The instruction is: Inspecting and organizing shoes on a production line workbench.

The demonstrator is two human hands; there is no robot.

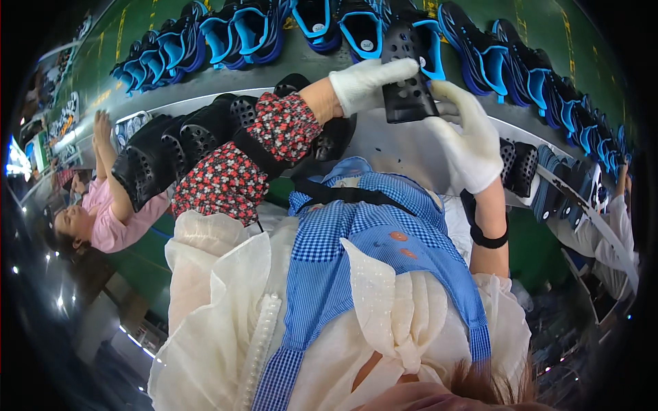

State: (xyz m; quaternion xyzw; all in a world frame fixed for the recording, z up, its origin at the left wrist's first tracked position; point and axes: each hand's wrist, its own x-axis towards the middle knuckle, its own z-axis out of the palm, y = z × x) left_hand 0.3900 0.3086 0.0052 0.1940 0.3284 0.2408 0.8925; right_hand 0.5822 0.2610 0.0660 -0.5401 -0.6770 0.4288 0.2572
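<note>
Both hands wear white fabric gloves and meet on one black perforated rubber shoe piece (407, 82), held up above the grey work surface (384, 140). The left hand (369, 83) grips the piece from its left side, fingers stretched across the holed face; the forearm behind it is covered by a red and black floral sleeve guard (250, 154). The right hand (467, 140) clasps the lower right edge of the same piece, thumb and fingers curled round it, with a black band (485, 233) on the forearm below.

The piece hangs over the near edge of the surface, just in front of a row of blue and black sports shoes (343, 31) lined up on the green conveyor belt (548, 27) beyond. More black perforated shoe pieces (175, 147) are stacked along the person's left arm, and a few others (517, 164) lie to the right, close to the right wrist.

The person wears a blue checked apron (363, 240) over a cream frilled blouse (219, 308). At the far left a co-worker in a pink top (110, 222) raises a hand (103, 127).
</note>
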